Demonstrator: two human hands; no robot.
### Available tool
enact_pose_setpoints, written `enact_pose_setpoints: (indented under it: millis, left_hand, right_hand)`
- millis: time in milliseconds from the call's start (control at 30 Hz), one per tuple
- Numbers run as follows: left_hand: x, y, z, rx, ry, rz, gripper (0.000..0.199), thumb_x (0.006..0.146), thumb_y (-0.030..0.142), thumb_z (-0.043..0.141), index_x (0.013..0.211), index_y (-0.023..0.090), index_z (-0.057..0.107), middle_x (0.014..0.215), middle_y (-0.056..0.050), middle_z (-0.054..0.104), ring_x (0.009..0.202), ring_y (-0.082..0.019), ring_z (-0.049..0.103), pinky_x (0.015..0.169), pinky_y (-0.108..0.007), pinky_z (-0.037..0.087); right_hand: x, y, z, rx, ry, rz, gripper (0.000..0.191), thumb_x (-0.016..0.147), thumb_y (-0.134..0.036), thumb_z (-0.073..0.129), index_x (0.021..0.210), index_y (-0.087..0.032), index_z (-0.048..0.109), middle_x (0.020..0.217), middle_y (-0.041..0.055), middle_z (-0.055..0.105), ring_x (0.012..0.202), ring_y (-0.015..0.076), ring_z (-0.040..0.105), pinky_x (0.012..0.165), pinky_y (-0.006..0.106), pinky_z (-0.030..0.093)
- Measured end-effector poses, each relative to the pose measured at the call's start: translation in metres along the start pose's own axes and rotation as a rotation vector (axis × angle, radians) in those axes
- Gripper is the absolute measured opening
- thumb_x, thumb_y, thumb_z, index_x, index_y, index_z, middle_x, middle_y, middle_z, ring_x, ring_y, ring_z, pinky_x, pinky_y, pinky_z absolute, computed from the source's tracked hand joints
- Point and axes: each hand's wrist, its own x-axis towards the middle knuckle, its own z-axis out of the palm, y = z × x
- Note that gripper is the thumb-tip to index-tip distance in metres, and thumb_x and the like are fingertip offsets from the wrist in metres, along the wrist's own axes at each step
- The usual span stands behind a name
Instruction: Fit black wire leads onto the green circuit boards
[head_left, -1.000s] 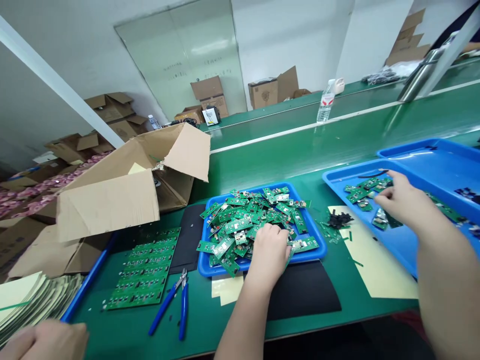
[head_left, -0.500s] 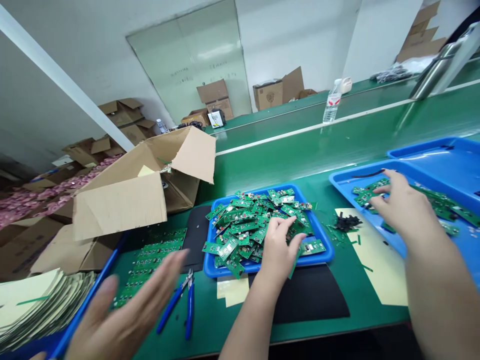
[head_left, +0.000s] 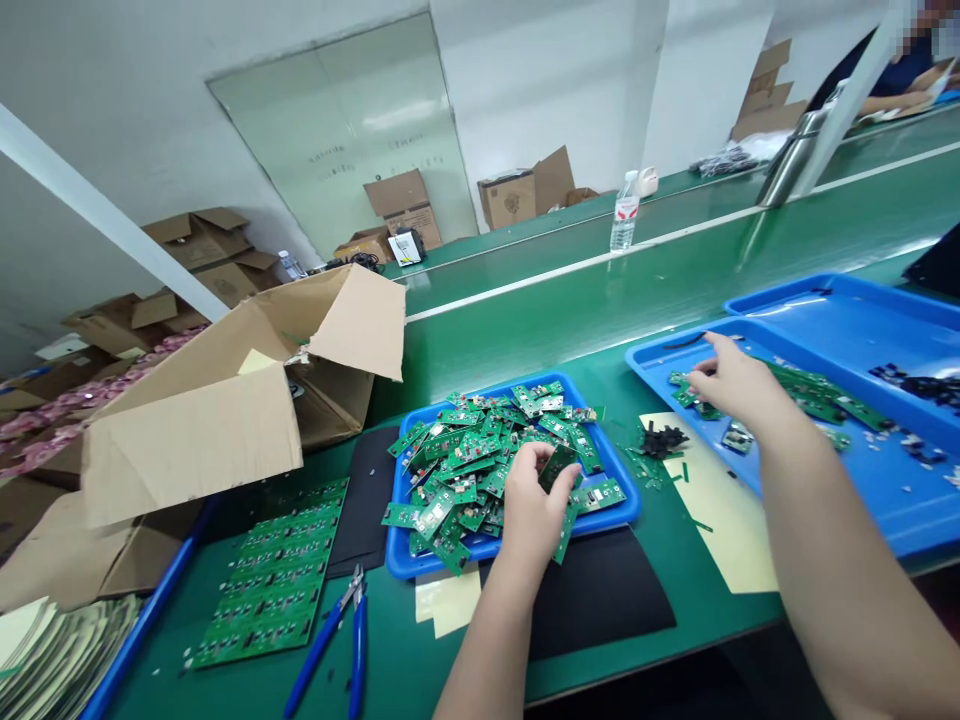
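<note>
Moved: half a second ago the left hand (head_left: 534,500) was spread over the heap; now it has a green board (head_left: 557,466) in it, and a third hand at the left has gone from view.
Blue-handled cutters: the cutters (head_left: 358,650) lie at 8 o'clock from that hand, handles towards the near edge of the counter (head_left: 416,665), probably to be picked up easily.
Black sheet: the sheet (head_left: 607,600) lies flat at 5 o'clock.
Left hand: pinching the board between thumb and fingers; the board is at 1 o'clock from the palm, tilted up, perhaps so its face can be seen.
Heaped tray: the tray (head_left: 635,495) sits beneath that hand, its rim seemingly there to keep the piled boards (head_left: 465,440) together, though some overhang it.
Right hand: at 2 o'clock, the right hand (head_left: 742,385) has bent fingers, a fingertip meeting a black strip (head_left: 684,342) at its 10 o'clock; whether it grips, I cannot tell.
Carton: the open carton (head_left: 195,440) stands between 9 and 10 o'clock.
</note>
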Motion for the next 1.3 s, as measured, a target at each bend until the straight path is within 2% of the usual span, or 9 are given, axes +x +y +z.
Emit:
enact_pose_setpoints:
  millis: [167,300,433,567,633,767,867,1167,1300]
  left_hand:
    - [0.002,-0.001,0.007,-0.364,-0.084,-0.152,0.022,0.081,0.036,0.056,0.081,0.019,0.042,0.073,0.0,0.058,0.068,-0.015,0.06,0.066,-0.028,0.047]
    - [0.006,0.01,0.006,-0.508,-0.045,-0.207,0.03,0.078,0.043,0.057,0.086,0.016,0.049,0.058,0.003,0.052,0.05,-0.01,0.053,0.053,-0.023,0.047]
    - [-0.011,0.034,-0.063,-0.331,0.025,-0.175,0.037,0.074,0.051,0.059,0.083,0.015,0.062,0.054,0.0,0.055,0.049,-0.011,0.056,0.05,-0.023,0.048]
    - [-0.036,0.048,-0.132,-0.217,0.134,-0.156,0.04,0.075,0.06,0.046,0.082,0.027,0.067,0.071,0.0,0.064,0.07,-0.017,0.065,0.053,-0.028,0.049]
    - [-0.034,0.042,-0.118,-0.281,0.109,-0.166,0.045,0.076,0.062,0.043,0.084,0.025,0.068,0.073,-0.003,0.065,0.074,-0.019,0.065,0.052,-0.027,0.048]
    - [-0.008,0.02,-0.029,-0.42,0.022,-0.23,0.033,0.069,0.048,0.064,0.069,0.015,0.06,0.049,0.001,0.055,0.042,-0.01,0.052,0.04,-0.019,0.04]
    - [0.004,0.009,0.006,-0.569,-0.043,-0.293,0.03,0.068,0.04,0.067,0.066,0.015,0.052,0.04,0.007,0.044,0.032,-0.004,0.037,0.035,-0.017,0.033]
    - [0.002,0.009,-0.006,-0.658,-0.021,-0.309,0.03,0.065,0.037,0.069,0.063,0.015,0.048,0.038,0.008,0.043,0.031,-0.004,0.036,0.035,-0.016,0.031]
    - [0.002,0.01,-0.002,-0.681,-0.028,-0.301,0.026,0.067,0.034,0.068,0.066,0.015,0.051,0.039,0.008,0.043,0.032,-0.004,0.036,0.036,-0.016,0.031]
  right_hand:
    - [-0.013,-0.028,-0.004,0.104,0.09,-0.026,0.057,0.075,-0.024,0.048,0.129,-0.005,0.042,0.119,0.0223,0.054,0.093,0.0294,0.058,0.08,0.039,0.043]
    - [-0.045,-0.059,-0.006,0.717,-0.032,-0.263,0.035,0.075,-0.029,0.054,0.108,-0.018,0.058,0.104,0.0097,0.063,0.079,0.0214,0.062,0.071,0.035,0.051]
    - [-0.071,-0.085,-0.001,1.056,-0.315,-0.528,0.014,0.076,-0.029,0.059,0.086,-0.023,0.065,0.101,0.0055,0.065,0.1,0.0227,0.059,0.085,0.038,0.049]
    - [-0.081,-0.093,0.014,1.041,-0.411,-0.702,0.015,0.077,-0.02,0.054,0.084,-0.024,0.067,0.101,0.0054,0.065,0.101,0.0221,0.058,0.087,0.039,0.048]
    - [-0.083,-0.093,0.023,0.984,-0.386,-0.776,0.02,0.078,-0.015,0.05,0.085,-0.024,0.067,0.101,0.0055,0.064,0.1,0.0216,0.059,0.086,0.04,0.048]
    - [-0.084,-0.088,0.035,0.777,-0.175,-0.856,0.027,0.078,-0.011,0.046,0.089,-0.025,0.067,0.113,0.0073,0.058,0.093,0.0211,0.06,0.083,0.041,0.049]
    - [-0.085,-0.086,0.039,0.567,-0.045,-0.906,0.034,0.079,-0.01,0.045,0.104,-0.024,0.064,0.121,0.0105,0.053,0.094,0.023,0.059,0.082,0.043,0.048]
    - [-0.094,-0.09,0.045,0.323,0.055,-0.855,0.043,0.084,-0.015,0.042,0.126,-0.021,0.05,0.121,0.0129,0.053,0.105,0.026,0.056,0.086,0.043,0.048]
    - [-0.095,-0.091,0.047,0.536,-0.006,-0.712,0.047,0.085,-0.025,0.046,0.13,-0.015,0.042,0.119,0.0154,0.054,0.094,0.0242,0.06,0.079,0.04,0.052]
